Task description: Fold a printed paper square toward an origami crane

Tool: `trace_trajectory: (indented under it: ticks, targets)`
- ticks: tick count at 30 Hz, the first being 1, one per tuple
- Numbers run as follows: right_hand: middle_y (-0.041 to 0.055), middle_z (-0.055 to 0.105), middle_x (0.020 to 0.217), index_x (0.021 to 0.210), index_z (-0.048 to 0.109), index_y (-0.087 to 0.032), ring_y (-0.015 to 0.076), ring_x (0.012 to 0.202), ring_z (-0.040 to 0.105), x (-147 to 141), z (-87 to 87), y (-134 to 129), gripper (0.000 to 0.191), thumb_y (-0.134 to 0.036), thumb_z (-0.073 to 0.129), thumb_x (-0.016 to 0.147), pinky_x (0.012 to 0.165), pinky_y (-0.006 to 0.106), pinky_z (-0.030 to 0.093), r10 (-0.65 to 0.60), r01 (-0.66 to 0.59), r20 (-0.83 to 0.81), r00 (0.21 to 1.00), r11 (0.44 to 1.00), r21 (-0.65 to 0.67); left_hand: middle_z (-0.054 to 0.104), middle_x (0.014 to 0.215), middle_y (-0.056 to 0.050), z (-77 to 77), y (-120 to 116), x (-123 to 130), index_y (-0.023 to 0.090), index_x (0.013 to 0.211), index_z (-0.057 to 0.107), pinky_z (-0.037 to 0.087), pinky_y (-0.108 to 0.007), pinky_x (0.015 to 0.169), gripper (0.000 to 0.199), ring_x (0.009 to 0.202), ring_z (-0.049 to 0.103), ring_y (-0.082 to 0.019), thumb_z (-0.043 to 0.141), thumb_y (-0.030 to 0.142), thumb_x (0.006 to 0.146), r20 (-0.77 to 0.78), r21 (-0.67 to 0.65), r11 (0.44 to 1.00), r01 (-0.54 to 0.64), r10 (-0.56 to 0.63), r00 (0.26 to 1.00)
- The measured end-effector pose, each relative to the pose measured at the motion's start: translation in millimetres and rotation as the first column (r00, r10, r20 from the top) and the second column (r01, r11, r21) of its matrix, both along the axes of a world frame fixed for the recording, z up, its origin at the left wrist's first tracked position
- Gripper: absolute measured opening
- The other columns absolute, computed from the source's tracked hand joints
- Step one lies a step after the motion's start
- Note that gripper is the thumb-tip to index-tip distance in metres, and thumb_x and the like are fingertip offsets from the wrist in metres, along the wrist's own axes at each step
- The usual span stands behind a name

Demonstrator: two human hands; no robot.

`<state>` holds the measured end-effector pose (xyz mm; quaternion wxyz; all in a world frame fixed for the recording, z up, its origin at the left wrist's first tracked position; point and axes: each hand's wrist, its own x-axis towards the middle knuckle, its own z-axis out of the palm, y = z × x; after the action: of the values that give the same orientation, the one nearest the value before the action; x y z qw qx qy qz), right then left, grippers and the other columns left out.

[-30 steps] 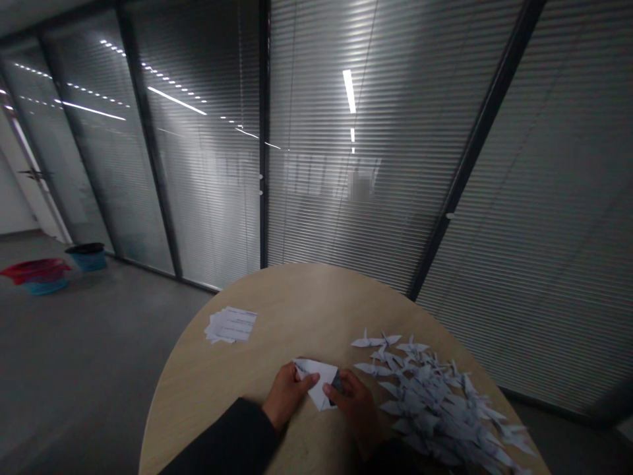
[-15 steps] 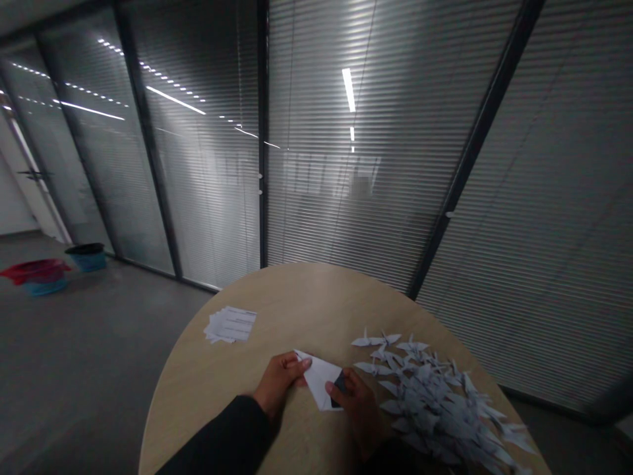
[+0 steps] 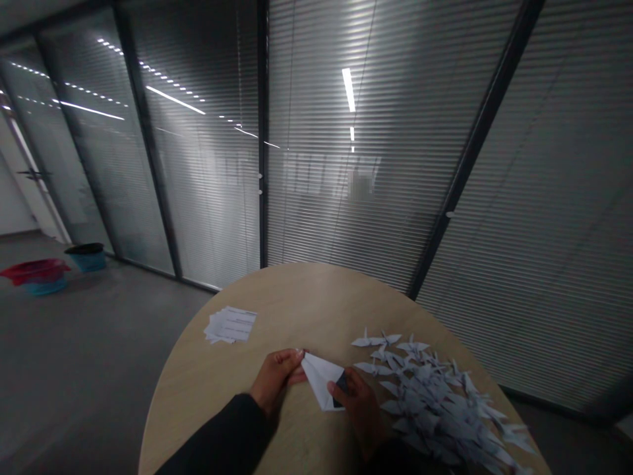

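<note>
A partly folded white paper (image 3: 319,381), with a dark patch on its right side, is held between both hands above the table. My left hand (image 3: 277,379) pinches its upper left corner between thumb and fingers. On the right edge my right hand (image 3: 359,402) grips it, thumb in front over the dark patch and fingers behind. To the right of my right hand lies a large heap of folded paper cranes (image 3: 435,402). A small stack of printed paper sheets (image 3: 231,324) rests on the table beyond my left hand.
The round wooden table (image 3: 311,290) has its curved far edge close to a glass wall with blinds (image 3: 346,218). On the floor at the left stand a bin with a red liner (image 3: 42,277) and a blue bin with a black liner (image 3: 88,258).
My left thumb and fingers have shifted from the paper's face to its upper left corner, and the paper has moved slightly right. My right hand has barely moved.
</note>
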<state>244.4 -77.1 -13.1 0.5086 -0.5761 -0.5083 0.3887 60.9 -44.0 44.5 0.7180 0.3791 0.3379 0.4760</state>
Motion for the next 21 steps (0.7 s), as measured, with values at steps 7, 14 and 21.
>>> trace_trajectory:
  ticks: [7, 14, 21]
  targets:
    - [0.0062, 0.073, 0.080, 0.080, 0.063, -0.019, 0.0253, 0.076, 0.069, -2.1, -0.1, -0.1, 0.030, -0.043, 0.070, 0.063, 0.064, 0.032, 0.054, 0.012, -0.011, -0.025, 1.000, 1.000, 0.017, 0.074, 0.069, -0.012, -1.8, 0.7, -2.9, 0.008, 0.076, 0.073, 0.056, -0.033, 0.069, 0.047, 0.067, 0.071, -0.024, 0.086, 0.045, 0.050, 0.028, -0.042, 0.999, -0.003, 0.005, 1.000]
    - [0.0041, 0.073, 0.077, 0.077, 0.063, -0.021, 0.0227, 0.071, 0.068, -2.5, 1.8, -2.0, 0.031, -0.048, 0.070, 0.063, 0.061, 0.029, 0.053, -0.013, 0.012, 0.020, 1.000, 0.999, 0.050, 0.075, 0.069, -0.012, -3.2, 2.9, -3.5, 0.007, 0.076, 0.073, 0.057, -0.028, 0.066, 0.043, 0.064, 0.071, -0.021, 0.086, 0.040, 0.053, 0.050, -0.089, 0.996, -0.029, 0.033, 0.998]
    - [0.0022, 0.071, 0.072, 0.074, 0.059, -0.022, 0.0227, 0.070, 0.068, -7.3, 5.8, -3.8, 0.025, -0.041, 0.070, 0.063, 0.059, 0.028, 0.053, -0.007, 0.008, -0.018, 1.000, 0.999, 0.044, 0.073, 0.065, -0.011, 0.1, 0.6, -1.2, 0.008, 0.071, 0.072, 0.056, -0.024, 0.060, 0.034, 0.059, 0.069, -0.018, 0.085, 0.035, 0.056, 0.026, -0.120, 0.989, -0.088, 0.092, 0.995]
